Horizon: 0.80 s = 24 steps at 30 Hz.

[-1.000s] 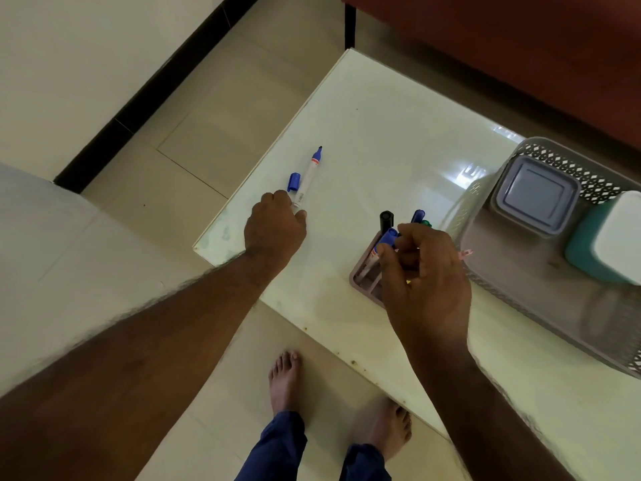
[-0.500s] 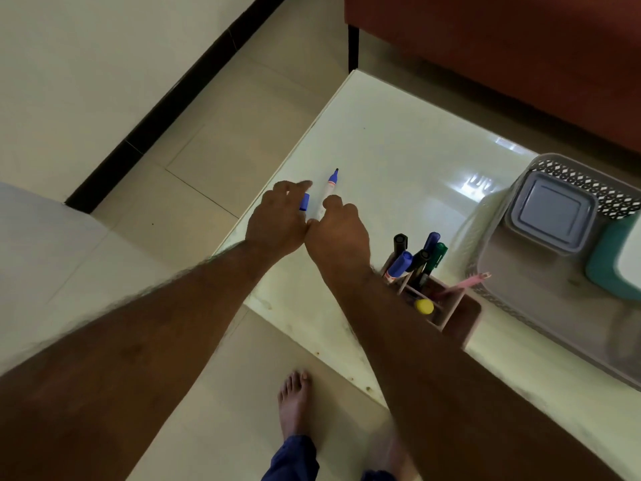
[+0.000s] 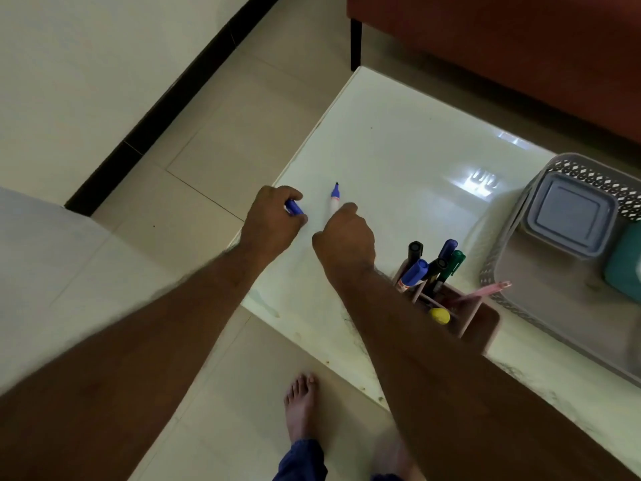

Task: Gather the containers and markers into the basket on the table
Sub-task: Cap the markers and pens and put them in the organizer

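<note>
The left hand (image 3: pixel 270 223) pinches a blue cap (image 3: pixel 294 207); the right hand (image 3: pixel 343 234) grips an uncapped white marker (image 3: pixel 334 200), blue-collared and dark-tipped, over the pale surface (image 3: pixel 399 161).

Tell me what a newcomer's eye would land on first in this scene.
First, the two hands at the table's left edge: the left hand pinches a blue cap, while the right hand holds an uncapped blue marker, tip pointing away. Next, the pink organizer full of markers beside the right forearm. Then the grey basket at the right, already holding a grey lidded container and a teal one.
</note>
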Tool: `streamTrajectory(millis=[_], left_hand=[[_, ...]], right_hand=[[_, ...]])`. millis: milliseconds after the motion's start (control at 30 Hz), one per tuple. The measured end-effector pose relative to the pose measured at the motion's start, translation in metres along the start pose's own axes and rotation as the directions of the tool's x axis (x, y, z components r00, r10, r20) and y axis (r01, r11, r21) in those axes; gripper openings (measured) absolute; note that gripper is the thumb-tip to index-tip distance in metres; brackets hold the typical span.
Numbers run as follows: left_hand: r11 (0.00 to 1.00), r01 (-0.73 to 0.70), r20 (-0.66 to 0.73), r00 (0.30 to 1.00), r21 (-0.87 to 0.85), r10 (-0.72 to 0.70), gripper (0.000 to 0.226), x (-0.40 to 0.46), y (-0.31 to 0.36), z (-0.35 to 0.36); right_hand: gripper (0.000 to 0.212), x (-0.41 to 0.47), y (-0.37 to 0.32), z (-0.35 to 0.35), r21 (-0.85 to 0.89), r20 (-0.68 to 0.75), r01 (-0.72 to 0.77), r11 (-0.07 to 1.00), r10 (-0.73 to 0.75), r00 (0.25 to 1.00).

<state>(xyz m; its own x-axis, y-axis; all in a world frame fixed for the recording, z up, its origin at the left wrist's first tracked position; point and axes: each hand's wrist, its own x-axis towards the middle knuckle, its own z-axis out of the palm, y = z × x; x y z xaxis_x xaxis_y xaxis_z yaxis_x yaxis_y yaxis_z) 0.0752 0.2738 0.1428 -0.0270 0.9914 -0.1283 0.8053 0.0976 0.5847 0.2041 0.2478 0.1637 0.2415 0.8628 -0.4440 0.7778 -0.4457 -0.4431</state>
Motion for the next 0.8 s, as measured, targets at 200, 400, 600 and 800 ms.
streamTrajectory(millis=[200, 400, 600, 800], left_hand=[[0.673, 0.335, 0.164, 0.938, -0.660, -0.307, 0.024, -0.018, 0.009, -0.035], [0.559, 0.306, 0.195, 0.948, -0.770, -0.250, 0.029, -0.033, 0.038, -0.068], [0.544, 0.265, 0.278, 0.959, -0.796, -0.061, 0.030, -0.058, 0.084, -0.087], [0.515, 0.247, 0.319, 0.946, -0.821, 0.054, 0.026, -0.072, 0.123, -0.078]], right_hand=[[0.023, -0.042, -0.002, -0.024, 0.182, 0.108, 0.065, 0.981, -0.085, 0.990], [0.013, -0.104, 0.014, -0.076, 0.430, -0.019, 0.138, 0.892, -0.144, 0.989], [0.012, -0.147, 0.051, -0.107, 0.528, -0.111, 0.246, 0.813, -0.221, 0.969], [0.018, -0.165, 0.079, -0.128, 0.585, -0.185, 0.199, 0.786, -0.109, 0.977]])
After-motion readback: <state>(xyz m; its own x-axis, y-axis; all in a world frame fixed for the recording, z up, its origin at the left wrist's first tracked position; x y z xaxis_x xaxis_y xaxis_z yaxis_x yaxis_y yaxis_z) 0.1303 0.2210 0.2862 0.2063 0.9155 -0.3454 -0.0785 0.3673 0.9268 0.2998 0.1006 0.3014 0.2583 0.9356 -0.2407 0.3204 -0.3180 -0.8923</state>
